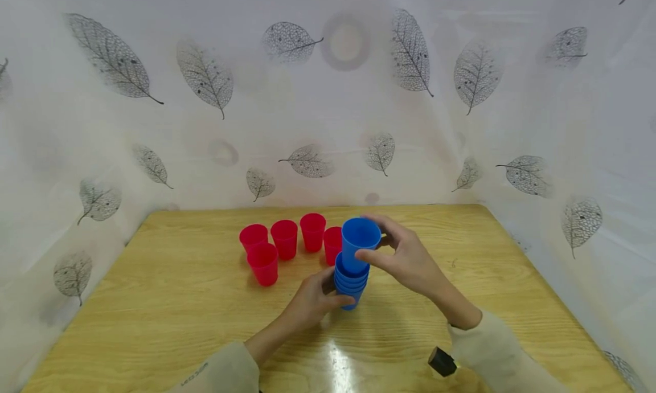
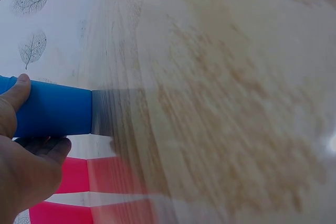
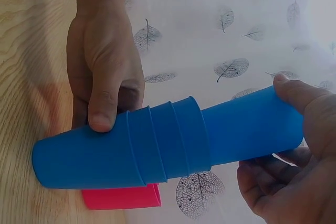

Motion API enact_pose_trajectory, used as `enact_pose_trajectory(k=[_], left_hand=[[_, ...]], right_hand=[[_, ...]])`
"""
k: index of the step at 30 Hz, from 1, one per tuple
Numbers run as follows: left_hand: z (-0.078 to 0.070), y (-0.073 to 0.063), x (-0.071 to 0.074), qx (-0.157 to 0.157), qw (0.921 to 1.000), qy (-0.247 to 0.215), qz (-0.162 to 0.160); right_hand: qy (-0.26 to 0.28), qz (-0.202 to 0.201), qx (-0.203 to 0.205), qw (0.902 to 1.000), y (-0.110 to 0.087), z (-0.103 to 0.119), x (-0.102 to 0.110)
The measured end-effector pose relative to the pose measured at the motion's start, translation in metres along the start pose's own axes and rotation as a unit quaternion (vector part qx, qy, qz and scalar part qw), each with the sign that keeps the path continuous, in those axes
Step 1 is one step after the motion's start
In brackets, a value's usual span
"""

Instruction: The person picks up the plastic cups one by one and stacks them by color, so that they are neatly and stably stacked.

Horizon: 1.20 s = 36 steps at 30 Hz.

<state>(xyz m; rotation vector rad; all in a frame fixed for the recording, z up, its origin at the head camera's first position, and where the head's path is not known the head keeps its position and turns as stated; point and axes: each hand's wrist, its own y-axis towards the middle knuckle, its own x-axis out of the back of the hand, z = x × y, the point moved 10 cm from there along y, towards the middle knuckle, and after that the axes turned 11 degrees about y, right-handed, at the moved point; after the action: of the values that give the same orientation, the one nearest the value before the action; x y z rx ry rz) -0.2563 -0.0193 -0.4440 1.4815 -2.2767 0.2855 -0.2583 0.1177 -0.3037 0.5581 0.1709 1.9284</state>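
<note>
A stack of several nested blue cups (image 1: 351, 290) stands upright on the wooden table, and my left hand (image 1: 314, 302) grips it low down, thumb across its front. Above it my right hand (image 1: 405, 256) holds one more blue cup (image 1: 360, 242) near its rim, the base of that cup dipping into the top of the stack. In the right wrist view, the held cup (image 3: 252, 127) sits partly inside the stack's uppermost cup (image 3: 191, 135). The left wrist view shows the thumb and fingers of my left hand (image 2: 26, 171) around the lowest cup (image 2: 58, 109).
Several red cups stand upright behind and left of the stack, among them a front one (image 1: 263, 265) and one partly behind the blue cups (image 1: 332, 245). A small black object (image 1: 442, 361) is by the right sleeve. Leaf-print curtains (image 1: 328, 108) border the table (image 1: 169, 302).
</note>
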Motion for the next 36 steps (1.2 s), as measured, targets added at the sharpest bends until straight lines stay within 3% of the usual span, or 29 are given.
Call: enact_pose_trajectory(k=[36], left_hand=[[0.0,0.0,0.0,-0.01,0.9999,0.012,-0.002]], right_hand=[[0.004,0.007,-0.013,0.9999,-0.005,-0.015,-0.009]])
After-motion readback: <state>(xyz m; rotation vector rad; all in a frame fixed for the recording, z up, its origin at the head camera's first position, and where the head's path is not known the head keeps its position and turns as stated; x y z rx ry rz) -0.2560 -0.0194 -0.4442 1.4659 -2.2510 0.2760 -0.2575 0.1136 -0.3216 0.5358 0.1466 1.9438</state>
